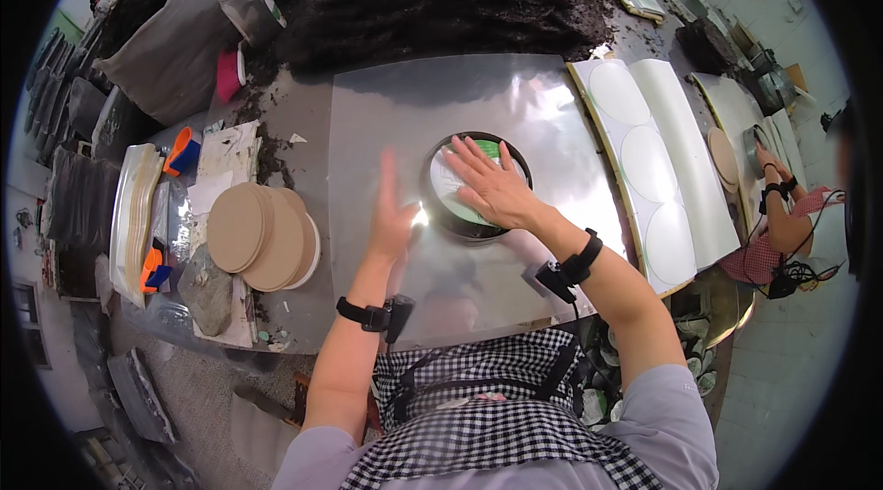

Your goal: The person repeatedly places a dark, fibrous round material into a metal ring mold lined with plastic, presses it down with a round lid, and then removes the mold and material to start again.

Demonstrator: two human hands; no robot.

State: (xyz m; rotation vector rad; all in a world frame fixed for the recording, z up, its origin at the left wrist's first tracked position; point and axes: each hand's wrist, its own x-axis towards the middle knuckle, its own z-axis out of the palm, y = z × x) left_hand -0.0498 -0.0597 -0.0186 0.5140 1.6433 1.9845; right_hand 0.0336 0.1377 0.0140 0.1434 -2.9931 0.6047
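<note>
On a shiny metal sheet (386,96) in front of me sits a shallow, round dark container (476,236). A round white and green label (447,179) lies on its top, partly hidden by my right hand (493,190). That hand presses flat on the label with its fingers spread. Just left of the container, my left hand (392,224) is raised edge-on and blurred. Its fingers point away from me, its thumb stands apart, and nothing shows in it.
Stacked tan discs (238,228) stand at left beside a stone (210,290) and orange-blue tape dispensers (181,153). Right lies a sheet of round stickers (648,162). A dark mass (441,0) fills the back. At far right, a co-worker's hands (769,159) touch a round container.
</note>
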